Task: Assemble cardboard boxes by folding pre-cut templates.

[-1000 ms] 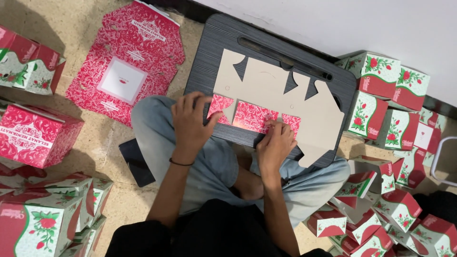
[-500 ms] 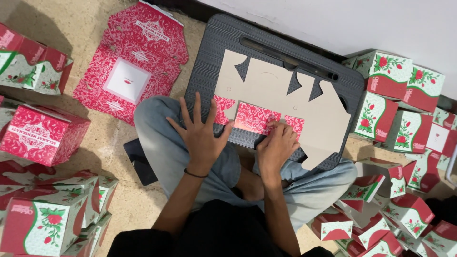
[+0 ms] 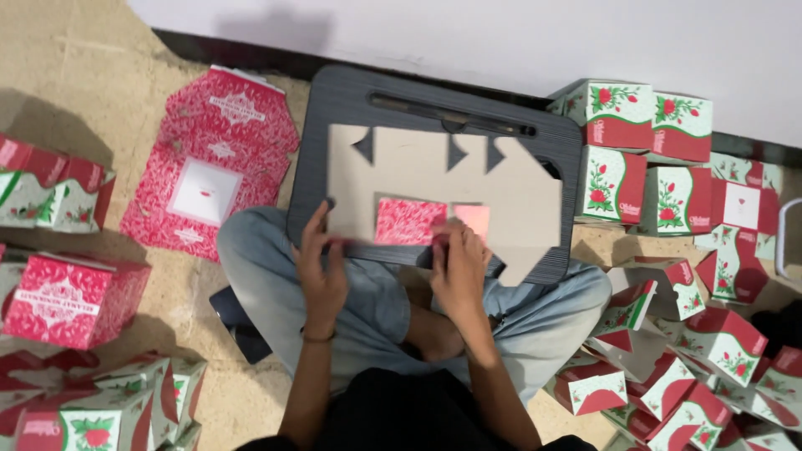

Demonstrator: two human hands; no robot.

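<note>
two hands work at the near edge of a flat cardboard blank (image 3: 434, 179) lying brown side up on a dark grey lap tray (image 3: 351, 100), centre of the frame. left hand (image 3: 322, 267) sits at the lower left corner of the blank, fingers curled over the edge where tray and blank meet; it looks like a loose grip on the edge, but motion blur hides whether it really pinches anything, so cannot tell. right hand (image 3: 458, 266) is at the lower middle of the blank, fingers bent onto a folded-up pink flap (image 3: 473, 219), pressing or pinching it; blurred, exact hold not clear. just left of that a bigger red patterned flap (image 3: 409, 221) is folded over onto the brown side, between the two hands. tray rests across the person's crossed legs in light jeans (image 3: 376, 309). another flat red blank (image 3: 213, 163) with a white square lies on the floor, upper left, just beside the tray. finished red, white and green boxes (image 3: 652, 159) stacked at right, more boxes along the left edge (image 3: 71, 301) and at lower right. white wall (image 3: 501, 33) runs along the top.
</note>
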